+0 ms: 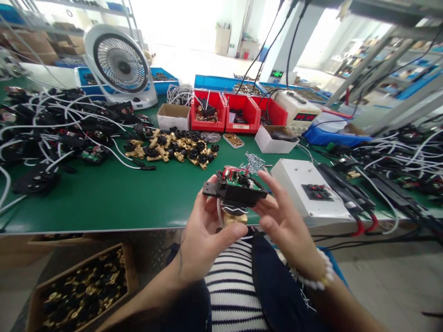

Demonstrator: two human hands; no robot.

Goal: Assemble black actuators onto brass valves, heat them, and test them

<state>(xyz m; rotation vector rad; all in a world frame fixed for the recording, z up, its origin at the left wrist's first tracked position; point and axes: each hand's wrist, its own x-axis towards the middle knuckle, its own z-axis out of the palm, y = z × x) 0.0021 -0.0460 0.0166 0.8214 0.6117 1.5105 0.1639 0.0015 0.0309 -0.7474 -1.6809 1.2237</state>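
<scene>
My left hand (204, 242) is closed around a brass valve (235, 217) with a black housing (238, 192) on top. The housing is uncovered and shows a green circuit board, red wires and small parts inside. A white cable hangs down at its left side. My right hand (285, 221) is at the housing's right end with fingers apart, the index finger stretched upward. Whether its other fingertips touch the housing is hard to tell. Behind the housing lies a small heap of metal clips (255, 162) on the green table (166, 198).
Brass valves with black caps (176, 146) and a pile of cabled black housings (69, 124) lie to the left. Red bins (242, 113), white boxes and a fan (121, 64) stand behind. A grey box with switches (304, 189) is at right. A carton (129, 267) of valves stands below left.
</scene>
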